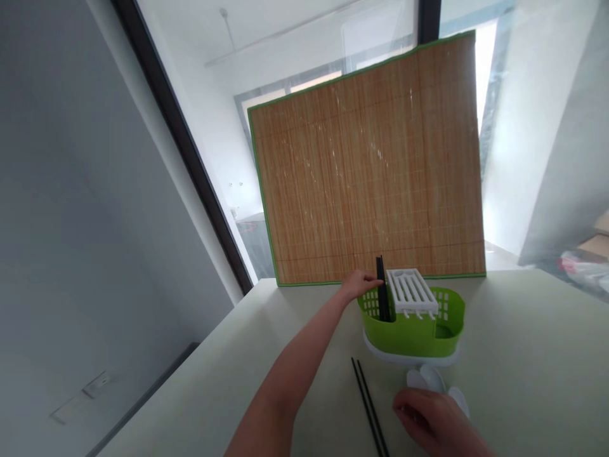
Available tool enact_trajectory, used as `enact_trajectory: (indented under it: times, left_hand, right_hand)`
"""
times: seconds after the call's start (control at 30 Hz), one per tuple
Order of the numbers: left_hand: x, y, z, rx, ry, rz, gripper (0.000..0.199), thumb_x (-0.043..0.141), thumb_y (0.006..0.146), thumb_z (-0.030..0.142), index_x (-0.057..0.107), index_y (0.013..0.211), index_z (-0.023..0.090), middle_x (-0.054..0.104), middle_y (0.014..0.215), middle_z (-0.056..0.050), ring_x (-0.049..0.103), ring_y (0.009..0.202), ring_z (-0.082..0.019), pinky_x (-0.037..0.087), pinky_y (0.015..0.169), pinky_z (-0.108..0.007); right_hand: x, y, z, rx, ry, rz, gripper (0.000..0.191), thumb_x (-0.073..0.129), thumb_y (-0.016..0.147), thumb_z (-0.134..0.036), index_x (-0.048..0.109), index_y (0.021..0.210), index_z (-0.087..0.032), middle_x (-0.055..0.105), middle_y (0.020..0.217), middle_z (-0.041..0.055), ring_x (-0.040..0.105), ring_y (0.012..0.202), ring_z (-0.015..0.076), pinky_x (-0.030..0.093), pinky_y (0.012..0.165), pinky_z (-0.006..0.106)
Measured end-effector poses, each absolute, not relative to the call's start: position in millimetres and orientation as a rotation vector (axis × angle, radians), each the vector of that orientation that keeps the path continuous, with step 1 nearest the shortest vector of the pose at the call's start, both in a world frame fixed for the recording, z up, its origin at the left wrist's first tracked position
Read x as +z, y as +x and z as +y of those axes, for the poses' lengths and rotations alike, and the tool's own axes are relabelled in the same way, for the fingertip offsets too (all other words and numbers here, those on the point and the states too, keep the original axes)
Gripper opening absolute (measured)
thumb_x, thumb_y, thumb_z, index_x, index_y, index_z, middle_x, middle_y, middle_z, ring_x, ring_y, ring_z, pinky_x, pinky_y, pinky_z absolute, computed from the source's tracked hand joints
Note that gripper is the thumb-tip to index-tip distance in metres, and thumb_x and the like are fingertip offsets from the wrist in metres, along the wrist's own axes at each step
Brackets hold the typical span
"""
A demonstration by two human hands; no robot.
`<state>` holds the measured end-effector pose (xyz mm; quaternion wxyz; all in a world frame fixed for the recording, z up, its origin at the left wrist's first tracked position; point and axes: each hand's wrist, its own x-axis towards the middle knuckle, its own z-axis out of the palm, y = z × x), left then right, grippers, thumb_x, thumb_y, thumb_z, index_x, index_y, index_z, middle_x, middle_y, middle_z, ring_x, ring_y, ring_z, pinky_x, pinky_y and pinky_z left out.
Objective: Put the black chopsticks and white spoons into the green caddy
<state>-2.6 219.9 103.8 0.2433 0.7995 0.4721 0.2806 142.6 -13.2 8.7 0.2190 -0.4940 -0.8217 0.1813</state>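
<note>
Green basket [409, 336] walls surround the black chopsticks [382, 295] standing upright in its left end, and my left grip [359, 284] has its fingertips against their upper part; whether it pinches them or merely touches, I cannot tell. If I let go while they are poorly seated, their long tops could tip outward over the basket's edge. Just right of them, on top of the basket, sits the white slatted rack [415, 306], and a sideways sweep of my knuckles or the sticks could knock it askew. Pulling at the sticks while they bind on the wall might also drag the basket along with the white tray [413, 360] underneath it. My right grip [432, 419] is curled in front of the basket, over or beside the white spoons [432, 377]; I cannot see whether it holds one. Those spoons look smooth and lie close together, so a hasty pick could push one aside or scoop up two. To the front-left of the basket, two loose black sticks [366, 406] lie side by side on the bench [285, 355]; being so slim, they might roll if my left forearm or right wrist brushed them.
</note>
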Motion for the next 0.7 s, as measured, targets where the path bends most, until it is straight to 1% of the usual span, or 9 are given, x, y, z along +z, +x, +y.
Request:
enact_trajectory:
  times: [0.07,0.13,0.2,0.27,0.3,0.37,0.43,0.6,0.7]
  left_hand:
    - [103.0,-11.3,209.6,0.875,2.162,1.351,0.034,0.060,0.078,0.046,0.071,0.094,0.018,0.069,0.089,-0.006,0.060,0.080,-0.018,0.044,0.068,-0.027]
    - [100.1,-24.4,195.2,1.090,2.114,1.411,0.036,0.053,0.083,0.044,0.067,0.104,0.018,0.067,0.101,-0.009,0.059,0.086,-0.018,0.045,0.076,-0.029]
    - [92.1,-39.9,177.9,1.360,2.020,1.432,0.033,0.051,0.086,0.041,0.066,0.104,0.018,0.064,0.104,-0.009,0.059,0.084,-0.016,0.047,0.077,-0.028]
    - [78.2,-55.2,159.1,1.565,1.909,1.414,0.031,0.050,0.086,0.039,0.065,0.102,0.018,0.062,0.104,-0.009,0.058,0.080,-0.013,0.049,0.071,-0.025]
    - [69.6,-62.0,149.6,1.615,1.867,1.400,0.030,0.049,0.086,0.038,0.065,0.101,0.018,0.061,0.105,-0.009,0.057,0.079,-0.013,0.050,0.069,-0.024]
    - [51.0,-73.6,131.6,1.659,1.816,1.370,0.030,0.048,0.087,0.038,0.065,0.100,0.018,0.059,0.106,-0.009,0.056,0.079,-0.013,0.051,0.066,-0.023]
    - [33.2,-82.6,116.5,1.678,1.774,1.347,0.029,0.048,0.087,0.038,0.065,0.100,0.019,0.057,0.107,-0.008,0.056,0.079,-0.013,0.052,0.065,-0.023]
    - [4.5,-95.8,100.1,1.687,1.695,1.395,0.026,0.048,0.086,0.035,0.067,0.096,0.020,0.055,0.108,-0.008,0.057,0.085,-0.014,0.050,0.060,-0.021]
    - [-0.9,-98.3,102.0,1.661,1.698,1.406,0.024,0.048,0.085,0.030,0.068,0.093,0.019,0.054,0.107,-0.008,0.056,0.079,-0.013,0.047,0.054,-0.019]
  right_hand:
    - [7.8,139.5,-13.9,0.531,-1.430,-2.282,0.020,0.042,0.082,-0.019,0.062,0.083,-0.024,0.068,0.068,-0.0015,0.062,0.062,0.0132,0.037,0.056,0.022]
    - [8.0,133.5,-15.4,0.547,-1.501,-2.307,0.020,0.043,0.080,-0.018,0.062,0.082,-0.023,0.069,0.066,-0.0014,0.063,0.060,0.0149,0.037,0.054,0.023]
    - [11.2,123.7,-18.5,0.521,-1.602,-2.360,0.019,0.045,0.078,-0.018,0.063,0.084,-0.023,0.071,0.069,0.0009,0.067,0.064,0.0191,0.039,0.055,0.025]
    - [17.1,110.4,-22.9,0.427,-1.735,-2.445,0.019,0.049,0.077,-0.022,0.065,0.088,-0.021,0.073,0.076,0.0064,0.069,0.070,0.0266,0.042,0.056,0.029]
    - [20.3,103.0,-25.3,0.370,-1.794,-2.495,0.021,0.052,0.076,-0.026,0.065,0.090,-0.019,0.073,0.079,0.0095,0.069,0.073,0.0301,0.044,0.055,0.031]
    - [26.0,88.0,-28.8,0.268,-1.861,-2.587,0.027,0.057,0.074,-0.029,0.066,0.095,-0.015,0.073,0.084,0.0138,0.069,0.076,0.0337,0.047,0.056,0.034]
    - [29.3,75.2,-29.7,0.221,-1.871,-2.640,0.030,0.060,0.070,-0.026,0.067,0.097,-0.014,0.072,0.085,0.0150,0.069,0.078,0.0333,0.049,0.059,0.034]
    - [32.3,60.0,-20.5,0.171,-1.891,-2.627,0.027,0.055,0.062,-0.012,0.070,0.084,-0.011,0.072,0.086,0.0167,0.068,0.080,0.0320,0.051,0.067,0.037]
    - [34.0,57.0,-14.6,0.145,-1.876,-2.623,0.029,0.053,0.060,-0.011,0.070,0.084,-0.012,0.071,0.088,0.0164,0.067,0.083,0.0318,0.050,0.071,0.038]
